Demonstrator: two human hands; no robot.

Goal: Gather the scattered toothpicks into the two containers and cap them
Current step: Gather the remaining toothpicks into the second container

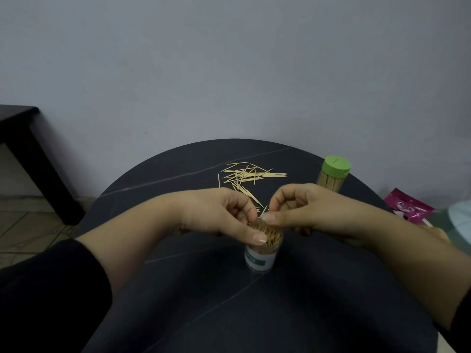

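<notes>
An uncapped clear container (pixel 260 256) with a white and green label stands in the middle of the round dark table (pixel 229 314), packed with toothpicks. My left hand (pixel 221 215) curls round its rim, thumb on the near edge. My right hand (pixel 298 207) pinches a toothpick (pixel 264 210) just above the opening. A loose pile of toothpicks (pixel 244 177) lies behind the hands. A second container (pixel 332 175), full and closed with a green cap, stands at the back right.
A pink packet (pixel 407 207) lies past the table's right edge beside a pale object (pixel 458 220). A dark bench (pixel 28 154) stands at the left by the wall. The wall rises just behind the table.
</notes>
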